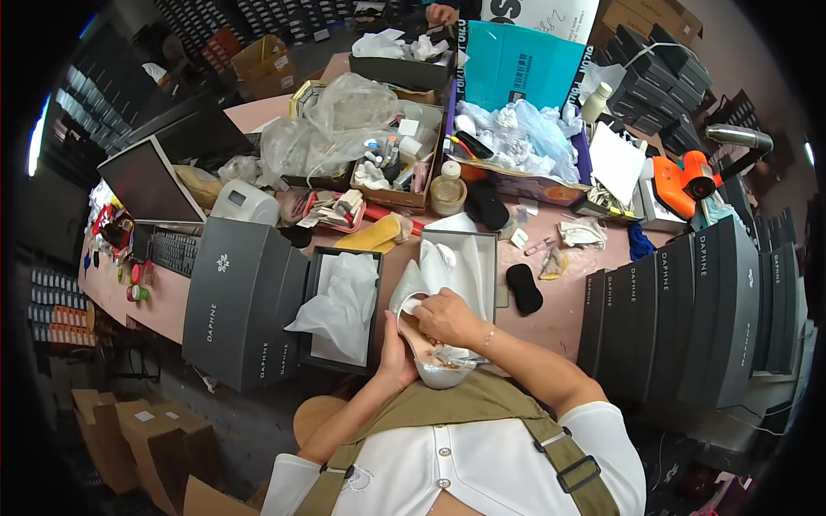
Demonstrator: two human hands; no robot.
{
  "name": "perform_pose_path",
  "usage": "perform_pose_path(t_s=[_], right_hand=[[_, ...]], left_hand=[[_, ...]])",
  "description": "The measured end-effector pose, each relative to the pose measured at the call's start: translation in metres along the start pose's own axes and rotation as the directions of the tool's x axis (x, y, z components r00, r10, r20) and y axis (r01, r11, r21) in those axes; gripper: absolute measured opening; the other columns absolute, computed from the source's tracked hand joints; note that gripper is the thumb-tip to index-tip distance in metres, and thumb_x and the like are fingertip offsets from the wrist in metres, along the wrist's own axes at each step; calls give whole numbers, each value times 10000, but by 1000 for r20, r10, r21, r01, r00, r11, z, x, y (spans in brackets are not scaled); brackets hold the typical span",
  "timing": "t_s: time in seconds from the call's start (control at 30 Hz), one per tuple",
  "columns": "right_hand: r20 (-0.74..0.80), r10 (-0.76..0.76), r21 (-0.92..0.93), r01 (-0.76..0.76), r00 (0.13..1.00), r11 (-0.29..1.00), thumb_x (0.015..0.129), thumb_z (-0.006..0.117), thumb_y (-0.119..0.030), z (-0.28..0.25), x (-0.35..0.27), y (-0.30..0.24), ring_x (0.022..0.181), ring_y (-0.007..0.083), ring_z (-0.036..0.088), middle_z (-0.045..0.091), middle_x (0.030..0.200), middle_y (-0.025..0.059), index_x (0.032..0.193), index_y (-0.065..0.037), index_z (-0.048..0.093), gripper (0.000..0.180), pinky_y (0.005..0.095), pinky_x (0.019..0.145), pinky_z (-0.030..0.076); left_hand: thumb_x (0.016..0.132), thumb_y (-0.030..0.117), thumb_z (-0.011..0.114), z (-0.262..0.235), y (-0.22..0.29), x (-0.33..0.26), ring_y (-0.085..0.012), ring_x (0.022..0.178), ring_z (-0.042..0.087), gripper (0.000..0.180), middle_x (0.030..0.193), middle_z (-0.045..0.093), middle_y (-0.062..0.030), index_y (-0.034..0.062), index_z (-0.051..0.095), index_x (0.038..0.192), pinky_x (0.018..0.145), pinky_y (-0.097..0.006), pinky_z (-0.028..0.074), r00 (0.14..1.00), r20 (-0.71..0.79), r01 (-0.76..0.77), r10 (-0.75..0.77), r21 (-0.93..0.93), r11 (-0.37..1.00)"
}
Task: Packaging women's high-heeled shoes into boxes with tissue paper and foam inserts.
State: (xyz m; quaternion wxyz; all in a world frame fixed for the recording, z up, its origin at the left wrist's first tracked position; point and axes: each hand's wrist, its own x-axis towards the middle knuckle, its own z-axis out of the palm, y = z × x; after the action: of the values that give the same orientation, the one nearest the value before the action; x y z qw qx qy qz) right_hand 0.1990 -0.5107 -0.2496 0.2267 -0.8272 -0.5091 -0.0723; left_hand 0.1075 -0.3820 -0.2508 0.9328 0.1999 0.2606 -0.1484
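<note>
My left hand (397, 354) grips a pale, silvery shoe (439, 370) from its left side, close to my chest. Over the shoe's top, my right hand (447, 318) pinches white tissue paper (411, 303) at the shoe's opening. Just beyond the hands lies an open grey shoe box (492, 249) lined with white tissue. To its left sits a second open box (317, 284) with crumpled white tissue (340, 301) inside.
Grey shoe-box lids (232, 301) lie at left; a row of upright grey boxes (688, 310) stands at right. Also on the pink table (568, 301): black pads (523, 287), a jar (447, 189), a cluttered cardboard tray (391, 196), a monitor (151, 182), a keyboard (175, 251), an orange tool (684, 182). Another person's hand (441, 14) shows far back.
</note>
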Motion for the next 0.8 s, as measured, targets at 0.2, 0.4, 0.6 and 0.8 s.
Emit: perform_pose_path(t_s=[0.2,0.4,0.6,0.8], right_hand=[[-79,444,30,-443,893,896,812,631,-165,-32,-29,10,850,307,596,625,940,158,1082,-8,561,320,412,784,455],[177,269,425,-320,947,847,961,393,-420,17,8,-16,931,438,543,595,1032,238,1211,-2,456,491,582,955,326],[294,442,614,-522,847,592,970,371,-436,56,40,-19,786,471,505,562,826,310,932,71,577,549,519,752,396],[305,343,548,-459,888,700,957,375,-471,19,36,-56,987,496,511,546,1013,350,963,58,600,575,553,852,383]], left_hand=[[862,733,327,-28,6,3,-235,753,511,775,952,533,-104,86,461,1268,827,-449,484,978,-208,-10,7,-14,1000],[911,675,285,4,1,2,-257,1311,371,793,1442,346,-113,84,255,1438,1073,-402,333,988,62,-150,143,138,979],[914,668,267,0,8,-8,-253,1354,307,797,1486,277,-88,108,164,1472,1101,-403,286,998,37,-60,53,219,974],[894,631,441,-14,74,39,-246,1022,593,708,1178,537,-122,149,319,1398,863,-429,509,986,-100,-88,132,359,929]])
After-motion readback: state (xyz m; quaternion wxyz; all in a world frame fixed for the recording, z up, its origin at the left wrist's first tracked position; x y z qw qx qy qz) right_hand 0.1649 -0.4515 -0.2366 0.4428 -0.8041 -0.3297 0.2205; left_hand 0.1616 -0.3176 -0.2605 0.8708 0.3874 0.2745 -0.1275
